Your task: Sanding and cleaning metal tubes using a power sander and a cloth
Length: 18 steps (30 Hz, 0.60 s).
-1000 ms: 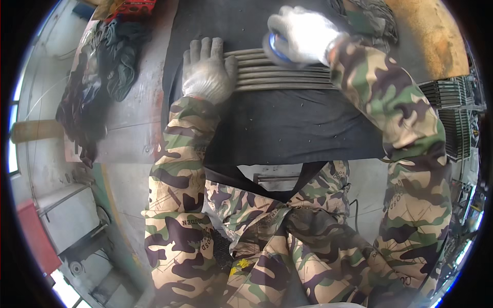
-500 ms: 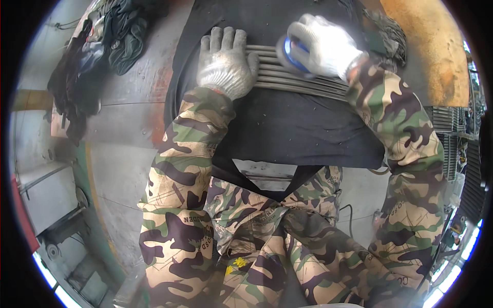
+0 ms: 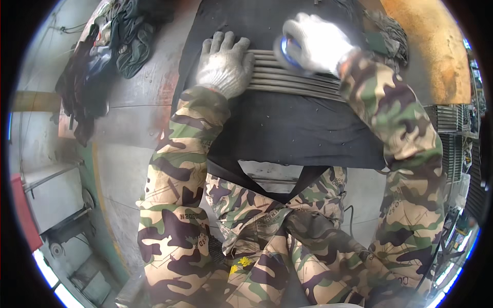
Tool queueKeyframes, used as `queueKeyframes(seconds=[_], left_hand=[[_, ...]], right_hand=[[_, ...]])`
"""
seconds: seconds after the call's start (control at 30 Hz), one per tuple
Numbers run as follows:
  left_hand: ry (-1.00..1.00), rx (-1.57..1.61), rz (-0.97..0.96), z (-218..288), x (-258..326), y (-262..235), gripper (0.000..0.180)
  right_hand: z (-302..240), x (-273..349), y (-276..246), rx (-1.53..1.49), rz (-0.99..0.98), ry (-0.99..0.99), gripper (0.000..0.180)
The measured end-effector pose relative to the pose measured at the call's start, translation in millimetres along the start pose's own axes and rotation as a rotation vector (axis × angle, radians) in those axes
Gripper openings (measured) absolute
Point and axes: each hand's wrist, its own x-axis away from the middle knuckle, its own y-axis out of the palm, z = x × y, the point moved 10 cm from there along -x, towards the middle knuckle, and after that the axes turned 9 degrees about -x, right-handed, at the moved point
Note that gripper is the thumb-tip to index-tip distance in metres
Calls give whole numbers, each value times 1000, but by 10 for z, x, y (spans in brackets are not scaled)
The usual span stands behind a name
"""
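Several thin grey metal rods (image 3: 285, 82) lie side by side across a black cloth (image 3: 303, 128). My left hand (image 3: 225, 64), in a whitish knitted glove, rests flat over their left ends with the fingers stretched out. Over the right part of the rods, my right hand (image 3: 321, 43), gloved in white, closes around a round, blue-rimmed object (image 3: 291, 54). Only its left edge shows, and blur hides its exact kind. The rods' right ends disappear under my right hand and sleeve.
Dark crumpled clothes (image 3: 115, 46) lie at the far left on the metal table (image 3: 136, 113). A grey rag (image 3: 393, 38) sits right of the cloth, beside a yellowish, rust-stained board (image 3: 436, 46). Racked metal bars (image 3: 452, 146) stand farther right.
My right hand has shifted slightly left with the round blue-rimmed object. My left hand stays on the rods' left ends, its fingers a little more bent. The whole view has tilted slightly.
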Motion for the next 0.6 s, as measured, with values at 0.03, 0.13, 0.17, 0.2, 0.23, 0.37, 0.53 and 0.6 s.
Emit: queueKeyframes(seconds=[0.03,0.13,0.17,0.2,0.23,0.37,0.53,0.6], left_hand=[[-10,-16,35,17,20,-48,46],[-14,-98,62,-86,76,-106,49],[-18,-104,29,-113,158,-70,50],[-10,-86,16,-54,143,-33,50],[3,-56,11,36,116,-1,49],[-17,-81,-37,-46,361,-87,50],[8,-120,-28,-41,458,-24,55],[83,-36,63,347,177,-63,55]], right_hand=[[-138,87,-15,-2,21,-19,25],[-217,-83,89,-41,-70,-57,30],[-213,-204,95,-111,-112,20,29],[-132,-234,93,-63,-88,31,30],[-16,-188,97,-41,-103,69,30],[-505,-189,22,-180,-51,-92,27],[-291,-439,97,-141,-151,64,31],[-48,-33,-314,-116,-155,136,31]])
